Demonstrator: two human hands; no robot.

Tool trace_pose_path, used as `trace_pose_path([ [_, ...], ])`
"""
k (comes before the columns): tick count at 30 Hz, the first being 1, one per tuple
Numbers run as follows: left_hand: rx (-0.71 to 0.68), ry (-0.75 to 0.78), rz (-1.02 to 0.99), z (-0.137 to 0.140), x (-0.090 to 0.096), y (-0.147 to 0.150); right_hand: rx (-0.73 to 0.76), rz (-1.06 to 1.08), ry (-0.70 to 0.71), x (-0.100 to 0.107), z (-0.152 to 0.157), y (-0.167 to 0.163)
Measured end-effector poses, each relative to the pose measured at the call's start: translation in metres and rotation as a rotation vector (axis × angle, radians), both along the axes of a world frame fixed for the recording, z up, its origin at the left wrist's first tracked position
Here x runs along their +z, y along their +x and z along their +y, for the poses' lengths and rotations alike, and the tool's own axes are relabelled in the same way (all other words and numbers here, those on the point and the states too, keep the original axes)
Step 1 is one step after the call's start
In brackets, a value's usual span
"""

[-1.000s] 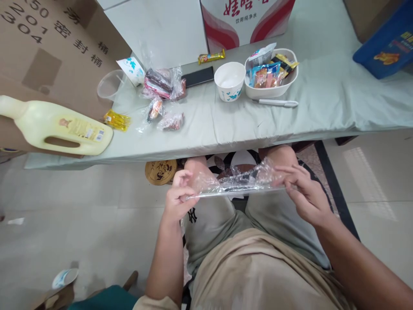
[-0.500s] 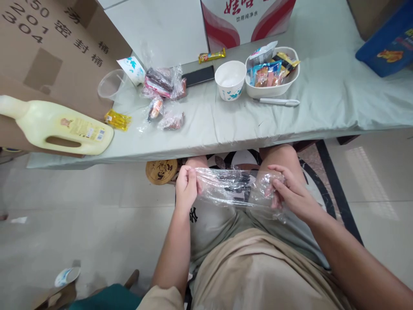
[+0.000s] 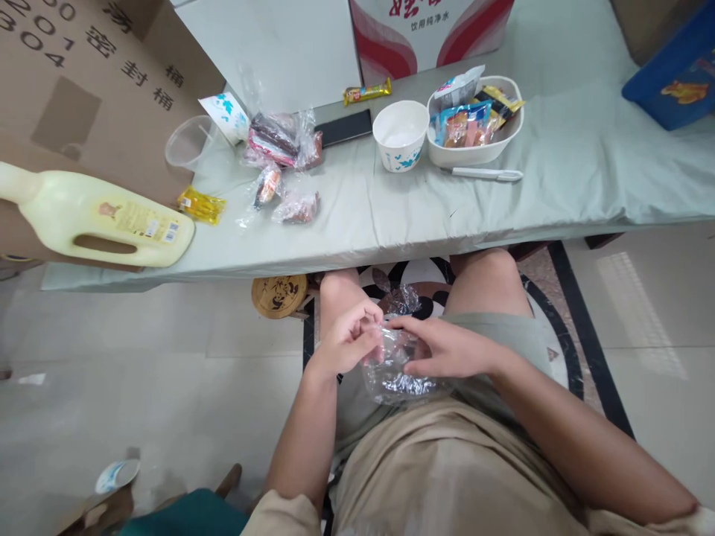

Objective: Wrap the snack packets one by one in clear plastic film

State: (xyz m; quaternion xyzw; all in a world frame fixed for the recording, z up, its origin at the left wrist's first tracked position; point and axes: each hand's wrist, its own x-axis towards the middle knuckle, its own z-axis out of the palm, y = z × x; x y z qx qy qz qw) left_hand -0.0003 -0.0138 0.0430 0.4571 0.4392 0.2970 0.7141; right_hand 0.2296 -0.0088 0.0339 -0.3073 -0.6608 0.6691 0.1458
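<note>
Over my lap I hold a thin, clear plastic bag (image 3: 399, 380), crumpled and hanging down between my hands. My left hand (image 3: 351, 339) pinches its upper edge with thumb and fingers. From the other side, my right hand (image 3: 441, 348) has its thumb and fingers around the film, the index fingertip close to the left fingers. Part of the bag is hidden behind the hands. On the table ahead lie a wrapped snack piece (image 3: 299, 206), another wrapped snack (image 3: 268, 184) and a larger bundle of wrapped packs (image 3: 276, 138).
A paper bowl (image 3: 401, 138) stands beside a white tub (image 3: 474, 154) of snack packets, with a white-handled knife or pen-like tool (image 3: 485, 173) in front. A dark phone (image 3: 345, 128), yellow packets (image 3: 202, 205) and a pale yellow jug (image 3: 106, 216) lie further left. A stool (image 3: 279, 296) is below.
The bag was stretched wide between my hands. Now my right hand has moved left to meet the left hand, and the film is bunched and hanging lower.
</note>
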Motion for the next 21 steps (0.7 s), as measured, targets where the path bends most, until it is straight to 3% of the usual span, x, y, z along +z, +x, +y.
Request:
trace_pose_path([
  [3, 0.107, 0.066, -0.131, 0.013, -0.012, -0.007, 0.024, 0.124, -0.269, -0.011, -0.006, -0.01],
  [6, 0.361, 0.052, -0.213, 0.026, -0.04, -0.011, -0.174, 0.254, -0.42, -0.017, -0.01, -0.014],
  [10, 0.153, -0.317, -0.338, 0.016, -0.068, -0.001, -0.503, 0.222, -0.461, -0.02, -0.01, -0.018],
  [13, 0.134, -0.346, -0.4, -0.001, -0.071, 0.014, -0.661, 0.129, -0.476, -0.024, -0.009, -0.019],
  [18, 0.257, -0.213, -0.129, -0.005, -0.064, 0.026, -0.749, 0.077, -0.533, -0.028, -0.008, -0.012],
  [21, 0.331, -0.177, -0.068, -0.001, -0.06, 0.023, -0.815, 0.094, -0.518, -0.028, -0.011, -0.006],
])
